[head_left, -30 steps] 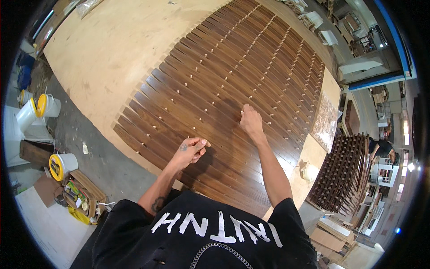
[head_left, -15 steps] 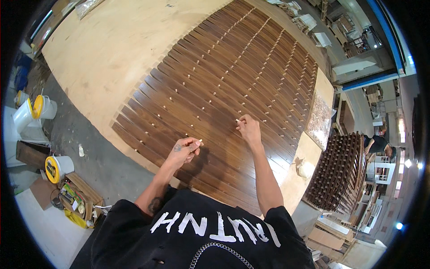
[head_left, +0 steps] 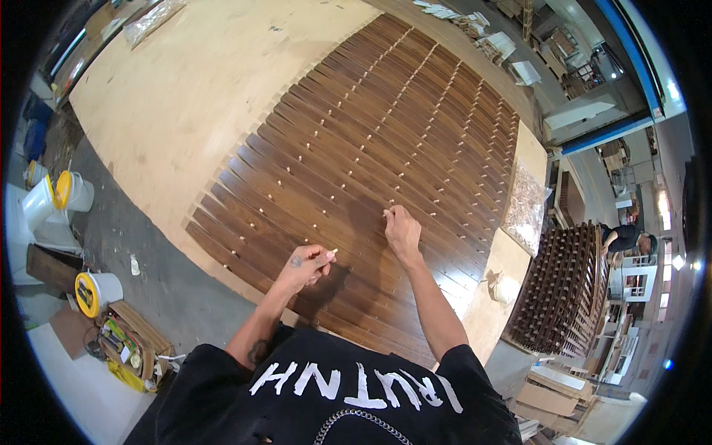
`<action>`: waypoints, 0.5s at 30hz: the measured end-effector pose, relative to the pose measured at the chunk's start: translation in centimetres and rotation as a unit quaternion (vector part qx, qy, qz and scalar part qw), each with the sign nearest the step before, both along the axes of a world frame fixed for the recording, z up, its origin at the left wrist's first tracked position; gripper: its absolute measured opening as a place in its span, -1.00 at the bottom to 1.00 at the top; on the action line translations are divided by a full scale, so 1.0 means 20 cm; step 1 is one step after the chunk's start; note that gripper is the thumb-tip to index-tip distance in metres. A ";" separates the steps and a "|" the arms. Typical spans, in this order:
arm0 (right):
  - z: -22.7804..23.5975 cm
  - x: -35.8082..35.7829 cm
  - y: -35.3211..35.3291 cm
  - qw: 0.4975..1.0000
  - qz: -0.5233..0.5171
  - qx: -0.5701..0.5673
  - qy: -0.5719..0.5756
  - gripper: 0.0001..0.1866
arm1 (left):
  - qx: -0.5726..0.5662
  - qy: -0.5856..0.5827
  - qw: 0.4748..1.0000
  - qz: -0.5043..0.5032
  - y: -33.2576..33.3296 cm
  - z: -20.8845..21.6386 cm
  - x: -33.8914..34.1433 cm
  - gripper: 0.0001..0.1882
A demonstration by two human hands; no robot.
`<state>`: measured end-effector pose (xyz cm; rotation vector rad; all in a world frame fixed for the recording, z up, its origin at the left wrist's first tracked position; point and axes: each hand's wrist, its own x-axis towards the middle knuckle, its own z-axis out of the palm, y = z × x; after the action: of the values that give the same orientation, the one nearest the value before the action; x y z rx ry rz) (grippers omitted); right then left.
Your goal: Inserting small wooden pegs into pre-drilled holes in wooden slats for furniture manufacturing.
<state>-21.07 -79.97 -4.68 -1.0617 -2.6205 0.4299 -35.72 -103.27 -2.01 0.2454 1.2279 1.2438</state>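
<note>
My left hand (head_left: 305, 265) is held over the brown boards, pinching a small pale wooden dowel (head_left: 334, 253) between thumb and finger. To its right, my right hand (head_left: 403, 231) hangs low over the same boards with thumb and fingertips pressed together; whether a dowel is in them is too small to tell. Just beyond those fingertips a short dowel (head_left: 391, 202) stands up from a board. The dark brown wooden boards (head_left: 356, 248) lie side by side, with rows of upright dowels across their far part.
Under the boards is a pale tabletop (head_left: 170, 89). A clear bag of dowels (head_left: 524, 211) lies at the right edge, near a small whitish container (head_left: 506, 288). Slatted brown boards are stacked (head_left: 556, 289) beyond it. Buckets (head_left: 96, 293) stand left; another person (head_left: 627, 239) is far right.
My right hand has drawn slightly back toward me, leaving a dowel standing where its fingertips were. My left hand still holds its dowel and sits slightly lower in view.
</note>
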 end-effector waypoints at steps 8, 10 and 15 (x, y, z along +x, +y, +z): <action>0.00 0.02 -0.06 0.999 0.009 0.022 -0.037 -0.80 | 0.018 -0.030 0.999 0.027 0.00 -0.03 0.00 -0.77; -0.01 0.03 -0.05 0.998 -0.017 0.029 -0.056 -0.78 | 0.014 -0.036 0.999 0.032 0.00 -0.02 0.01 -0.77; 0.01 0.01 -0.05 0.998 -0.012 0.036 -0.054 -0.78 | 0.006 -0.027 0.999 0.023 -0.02 -0.01 -0.01 -0.75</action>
<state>-20.96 -80.91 -4.51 -1.1207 -2.6926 0.2786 -35.95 -103.57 -2.12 0.1916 1.1858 1.2908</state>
